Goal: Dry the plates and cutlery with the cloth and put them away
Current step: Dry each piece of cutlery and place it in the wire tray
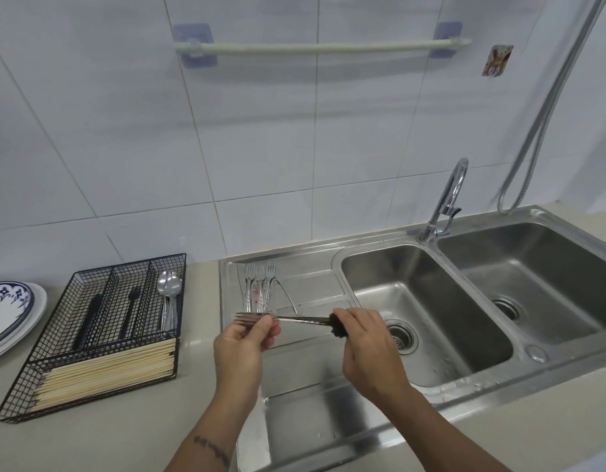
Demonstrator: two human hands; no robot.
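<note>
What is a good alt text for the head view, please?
Two hands hold a fork over a steel sink's drainboard: the left hand pinches its tines, the right hand grips a dark cloth around its handle. More forks lie behind; a wire cutlery basket stands left.

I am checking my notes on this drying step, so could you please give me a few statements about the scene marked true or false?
1. The left hand pinches the tine end of a fork. True.
2. The right hand is empty. False: it holds a dark cloth round the fork's handle.
3. More forks lie on the draining board. True.
4. The spoons stand in the sink basin. False: they lie in the black wire organiser.
5. Plates sit left of the organiser. True.
</note>
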